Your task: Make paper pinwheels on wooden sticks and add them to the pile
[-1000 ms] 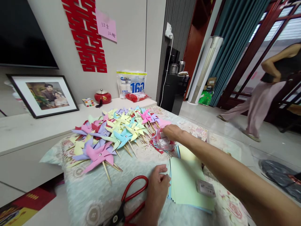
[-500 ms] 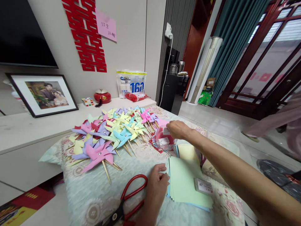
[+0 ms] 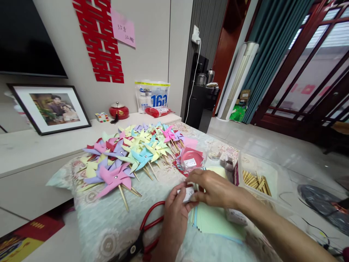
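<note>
Nearest, at 6 o'clock: one pair of red-handled scissors [image 3: 148, 233], lying flat on the floral cloth [image 3: 109, 225], part hidden under the left wrist.

Item: left hand [image 3: 176, 214] and right hand [image 3: 215, 189], one each, meeting at centre just above the scissors. Both pinch one small white box [image 3: 188, 194] between them, fingers curled round its ends. The box is pale, with faint print too small to read; its shape is mostly covered by the fingers.

Item: one stack of pastel sheets [image 3: 215, 220], green on top, blue edges showing below, under the right forearm at 5 o'clock. One further small white box [image 3: 236, 216] rests on the stack.

Item: one clear round tub [image 3: 192, 160] with pink contents and a white label, at 12 o'clock from the hands, near them but apart.

Item: one clear tray [image 3: 272, 171] at 3 o'clock, holding a heap of wooden sticks [image 3: 256, 182]; number cannot be told.

Item: paper pinwheels [image 3: 131, 153] on sticks, at 10 to 11 o'clock; pink, purple, yellow, blue, green; overlapping in a pile, too many to count exactly, several dozen.

Farthest, on the ledge at 11 o'clock: one framed photo [image 3: 50, 109], one red pot [image 3: 119, 111], one white bag [image 3: 152, 95].
</note>
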The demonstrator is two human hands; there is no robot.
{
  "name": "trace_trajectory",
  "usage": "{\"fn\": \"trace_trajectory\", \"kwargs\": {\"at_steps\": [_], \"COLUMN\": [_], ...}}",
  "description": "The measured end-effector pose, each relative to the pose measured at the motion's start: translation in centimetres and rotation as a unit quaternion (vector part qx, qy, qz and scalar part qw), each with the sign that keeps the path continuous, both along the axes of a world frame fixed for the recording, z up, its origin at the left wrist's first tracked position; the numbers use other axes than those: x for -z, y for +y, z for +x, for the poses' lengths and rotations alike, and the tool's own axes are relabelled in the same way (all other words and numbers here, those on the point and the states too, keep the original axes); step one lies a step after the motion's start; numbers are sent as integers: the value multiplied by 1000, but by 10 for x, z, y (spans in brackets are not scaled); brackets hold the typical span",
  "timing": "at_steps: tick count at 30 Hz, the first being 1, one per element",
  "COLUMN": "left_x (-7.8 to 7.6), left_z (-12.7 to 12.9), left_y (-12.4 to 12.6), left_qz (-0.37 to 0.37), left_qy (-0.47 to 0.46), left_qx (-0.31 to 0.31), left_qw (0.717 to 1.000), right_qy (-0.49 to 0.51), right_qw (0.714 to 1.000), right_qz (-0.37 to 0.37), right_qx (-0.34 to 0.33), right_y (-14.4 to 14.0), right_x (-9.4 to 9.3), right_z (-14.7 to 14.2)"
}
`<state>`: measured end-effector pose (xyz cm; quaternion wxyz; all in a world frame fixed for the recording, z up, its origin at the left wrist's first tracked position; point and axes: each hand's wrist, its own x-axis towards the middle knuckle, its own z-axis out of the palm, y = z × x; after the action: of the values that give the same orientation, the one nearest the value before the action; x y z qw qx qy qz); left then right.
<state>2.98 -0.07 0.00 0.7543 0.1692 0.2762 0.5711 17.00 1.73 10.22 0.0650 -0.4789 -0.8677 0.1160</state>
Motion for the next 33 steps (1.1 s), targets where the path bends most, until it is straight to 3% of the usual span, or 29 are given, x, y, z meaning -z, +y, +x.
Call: {"fn": "trace_trajectory", "kwargs": {"at_steps": [4,7,10,23,33], "left_x": [9,15,18,22,15], "left_z": [3,4,4,8,4], "left_y": [1,4,5,6,5], "left_qz": [-12,-33,-43,-51,-35], "left_qy": [53,79,89,111,71], "left_qx": [-7,-3,-5,-13,-16], "left_qw": [999,996,995,992,997], "right_qy": [-44,-150,-173,-151,-73], "right_qw": [992,972,960,954,962], "right_qz": [63,69,80,94,122], "right_qx": [100,167,204,240,234], "right_y": [22,39,50,76,60], "right_x": [10,25,35,32,19], "right_z": [9,11,13,20,24]}}
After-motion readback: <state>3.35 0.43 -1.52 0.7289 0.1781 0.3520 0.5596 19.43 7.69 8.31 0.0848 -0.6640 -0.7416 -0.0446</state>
